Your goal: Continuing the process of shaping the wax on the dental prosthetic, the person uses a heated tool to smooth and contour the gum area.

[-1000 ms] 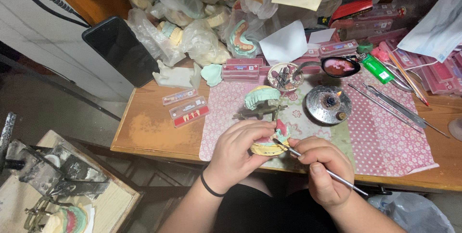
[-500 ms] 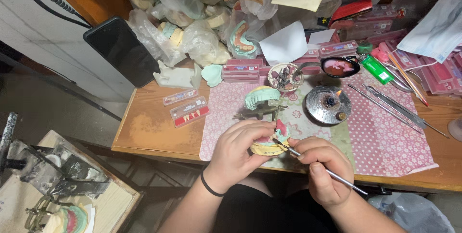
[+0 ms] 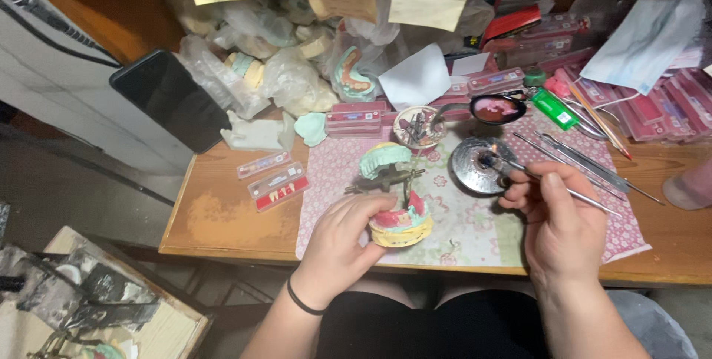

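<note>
On the floral mat point(image 3: 475, 229), the left hand point(image 3: 343, 244) grips the dental cast point(image 3: 400, 224) at its fingertips, while the right hand point(image 3: 560, 218) pinches a metal tool point(image 3: 549, 181) over the round burner point(image 3: 475, 166).

Left hand point(image 3: 343, 244) cupped, right hand point(image 3: 556, 222) pinching.

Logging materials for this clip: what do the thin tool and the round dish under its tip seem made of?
Thin tool in the right hand: probably steel, slim with a bright gleam. Round dish: likely metal too, grey and shiny, with a dark centre.
</note>
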